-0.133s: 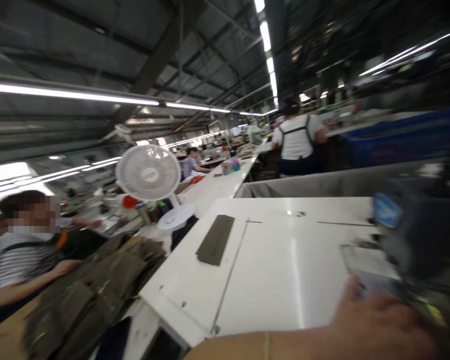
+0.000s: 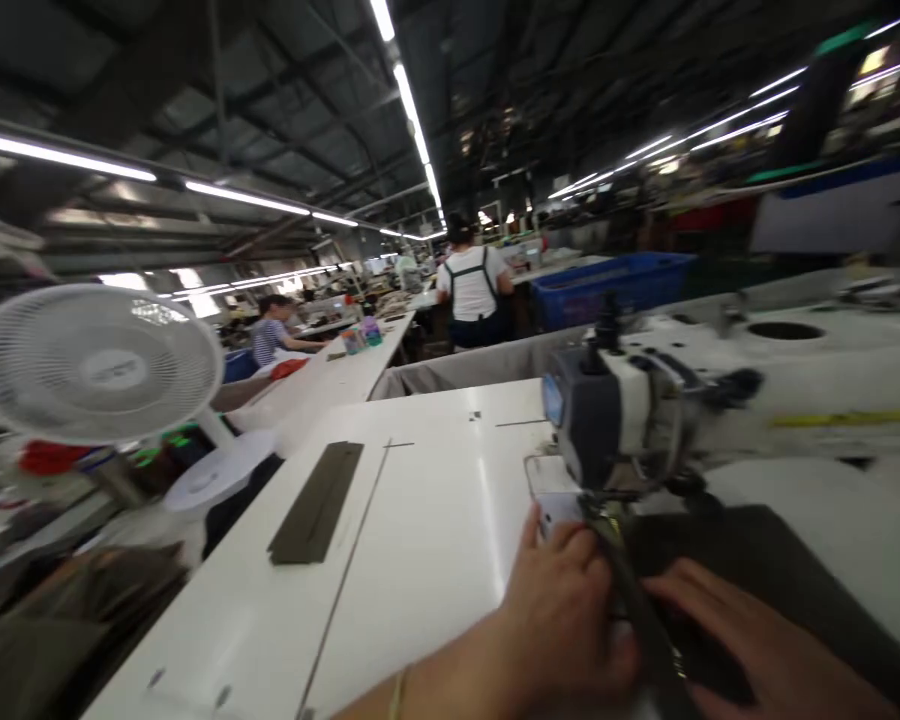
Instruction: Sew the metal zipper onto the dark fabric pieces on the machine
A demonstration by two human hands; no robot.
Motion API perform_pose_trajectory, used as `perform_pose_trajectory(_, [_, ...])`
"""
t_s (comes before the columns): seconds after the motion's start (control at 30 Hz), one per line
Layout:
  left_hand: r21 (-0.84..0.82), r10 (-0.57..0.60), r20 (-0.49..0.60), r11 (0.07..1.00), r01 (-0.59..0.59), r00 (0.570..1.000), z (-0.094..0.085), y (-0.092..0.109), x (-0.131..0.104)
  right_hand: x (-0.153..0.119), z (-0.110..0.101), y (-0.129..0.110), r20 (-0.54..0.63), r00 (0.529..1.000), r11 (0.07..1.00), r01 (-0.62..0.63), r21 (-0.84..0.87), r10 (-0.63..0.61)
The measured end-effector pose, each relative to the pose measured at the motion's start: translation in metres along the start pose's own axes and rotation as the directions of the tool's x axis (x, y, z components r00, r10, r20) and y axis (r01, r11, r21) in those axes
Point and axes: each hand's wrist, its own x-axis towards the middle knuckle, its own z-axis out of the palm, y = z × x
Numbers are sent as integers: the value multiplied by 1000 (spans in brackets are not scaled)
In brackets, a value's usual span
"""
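A dark olive piece of fabric (image 2: 765, 560) lies under and to the right of the sewing machine head (image 2: 607, 410), with a folded strip running toward me. My left hand (image 2: 562, 605) is at the needle area, its fingers bent and closed on the strip's left edge, index fingertip by the metal plate (image 2: 559, 508). On the strip's other side, my right hand (image 2: 750, 640) grips the fabric, its thumb side partly hidden. Small brassy pieces, perhaps zipper teeth, show along the strip. A stack of olive fabric strips (image 2: 316, 505) rests on the white table (image 2: 420, 520) to the left.
A white fan (image 2: 105, 365) stands beyond the table's left edge. Olive garments (image 2: 67, 630) are heaped at lower left. Ahead, a person in a white top (image 2: 474, 290) sits facing away, near a blue bin (image 2: 607, 285). Grey cloth (image 2: 465, 372) borders the table's far side.
The view has swung right, so the machine and hands sit further left in the picture. My right hand and the fabric now show plainly; the nearby person at left has left the view.
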Motion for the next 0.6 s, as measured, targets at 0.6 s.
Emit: perform_pose_trajectory(0.6, [-20, 150, -266, 987, -162, 952, 15, -19, 7, 21, -31, -13, 106, 994, 999, -35, -9, 36])
